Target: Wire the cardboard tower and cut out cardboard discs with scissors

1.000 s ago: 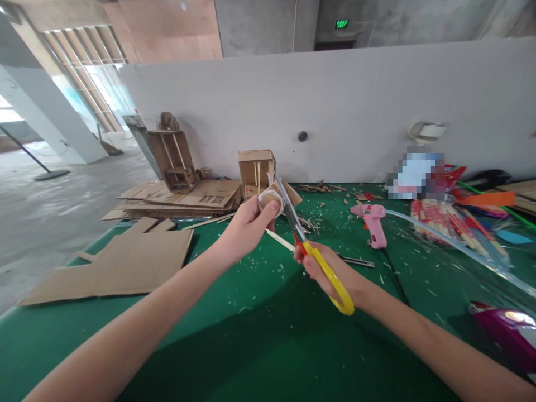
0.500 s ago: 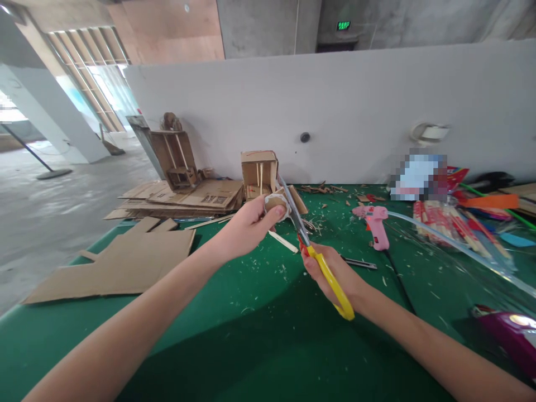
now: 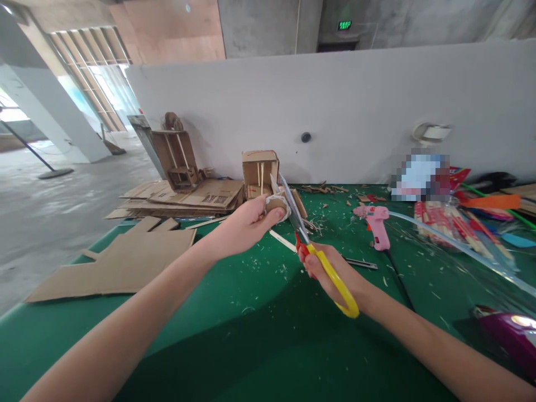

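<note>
Pinching a white-edged round cardboard piece (image 3: 276, 208) in the left hand (image 3: 246, 224) at the frame's centre; gripping red-and-yellow scissors (image 3: 329, 270) in the right hand (image 3: 342, 271), lower right of centre, with parted blades just beside the cardboard.

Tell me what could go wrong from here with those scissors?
The open blades of the scissors sit close to the left hand, so a slip might nick a finger. The small cardboard disc is pinched near its edge and could twist as they close.
</note>
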### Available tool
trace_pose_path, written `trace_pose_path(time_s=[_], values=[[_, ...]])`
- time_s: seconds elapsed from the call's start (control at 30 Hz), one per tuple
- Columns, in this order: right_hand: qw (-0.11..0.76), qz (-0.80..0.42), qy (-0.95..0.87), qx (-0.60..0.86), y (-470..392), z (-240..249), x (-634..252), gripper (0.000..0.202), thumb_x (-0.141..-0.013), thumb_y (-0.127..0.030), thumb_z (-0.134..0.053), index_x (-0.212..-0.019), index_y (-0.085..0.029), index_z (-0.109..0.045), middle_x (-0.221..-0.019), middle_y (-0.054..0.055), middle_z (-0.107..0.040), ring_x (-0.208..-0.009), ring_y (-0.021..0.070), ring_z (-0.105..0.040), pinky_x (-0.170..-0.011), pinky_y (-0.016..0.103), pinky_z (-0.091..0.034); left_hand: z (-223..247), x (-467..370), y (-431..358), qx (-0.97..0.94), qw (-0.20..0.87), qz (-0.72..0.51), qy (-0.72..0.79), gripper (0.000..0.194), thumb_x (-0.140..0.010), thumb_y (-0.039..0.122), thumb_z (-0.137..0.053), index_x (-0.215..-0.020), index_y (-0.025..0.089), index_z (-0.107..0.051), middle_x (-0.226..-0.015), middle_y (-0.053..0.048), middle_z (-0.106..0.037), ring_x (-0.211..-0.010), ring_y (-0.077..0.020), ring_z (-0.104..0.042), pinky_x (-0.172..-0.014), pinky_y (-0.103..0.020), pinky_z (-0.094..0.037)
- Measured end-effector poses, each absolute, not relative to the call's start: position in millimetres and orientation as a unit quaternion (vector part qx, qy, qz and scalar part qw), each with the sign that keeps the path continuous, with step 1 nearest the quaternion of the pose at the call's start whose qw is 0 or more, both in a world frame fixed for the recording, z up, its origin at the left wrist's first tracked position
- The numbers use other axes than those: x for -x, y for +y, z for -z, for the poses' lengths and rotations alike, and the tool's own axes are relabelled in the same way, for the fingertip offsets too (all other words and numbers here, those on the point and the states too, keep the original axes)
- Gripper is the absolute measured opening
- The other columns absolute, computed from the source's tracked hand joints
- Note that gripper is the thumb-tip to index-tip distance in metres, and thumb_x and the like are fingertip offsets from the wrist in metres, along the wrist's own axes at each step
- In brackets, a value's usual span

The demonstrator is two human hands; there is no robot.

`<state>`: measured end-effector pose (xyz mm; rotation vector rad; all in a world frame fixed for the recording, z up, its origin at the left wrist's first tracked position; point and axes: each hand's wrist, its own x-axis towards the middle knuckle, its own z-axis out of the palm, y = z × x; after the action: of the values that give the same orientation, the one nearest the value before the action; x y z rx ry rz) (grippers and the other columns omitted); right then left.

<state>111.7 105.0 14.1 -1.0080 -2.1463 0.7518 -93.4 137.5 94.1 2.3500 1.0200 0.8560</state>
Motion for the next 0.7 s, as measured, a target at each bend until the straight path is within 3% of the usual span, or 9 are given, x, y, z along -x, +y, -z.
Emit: trace_pose_path(time_s=[0.27, 0.5, 0.7], values=[[0.306, -0.279, -0.821, 0.393, 105, -17, -113, 0.044, -0.092, -0.056, -0.026, -0.070, -0.020, -0.040, -0.063, 0.000, -0.043, -0.051, 0.0117, -0.041, -0.047, 0.026, -0.035, -96, 97, 139, -0.840, 0.269, -0.294, 0.368, 0.028, -0.094, 0.033, -0.038, -0.075, 0.017, -0.051, -0.070, 0.000, -0.052, -0.065, -0.0103, -0.049, -0.060, -0.024, -0.041], [0.326, -0.252, -0.807, 0.423, 105, -15, -109, 0.043, -0.093, -0.054, -0.027, -0.073, -0.020, -0.043, -0.068, 0.003, -0.047, -0.056, 0.0134, -0.043, -0.051, 0.029, -0.038, -75, 76, 136, -0.673, 0.436, -0.472, 0.365, 0.023, -0.090, 0.036, -0.049, -0.086, 0.014, -0.053, -0.077, -0.003, -0.059, -0.063, -0.0094, -0.058, -0.060, -0.023, -0.047], [0.331, -0.258, -0.829, 0.370, 109, -8, -114, 0.037, -0.094, -0.049, -0.032, -0.079, -0.019, -0.047, -0.077, 0.005, -0.052, -0.064, 0.0146, -0.048, -0.057, 0.029, -0.042, -81, 82, 139, -0.719, 0.410, -0.438, 0.352, 0.020, -0.092, 0.030, -0.046, -0.081, 0.014, -0.050, -0.073, -0.001, -0.053, -0.063, -0.0087, -0.054, -0.062, -0.024, -0.048]])
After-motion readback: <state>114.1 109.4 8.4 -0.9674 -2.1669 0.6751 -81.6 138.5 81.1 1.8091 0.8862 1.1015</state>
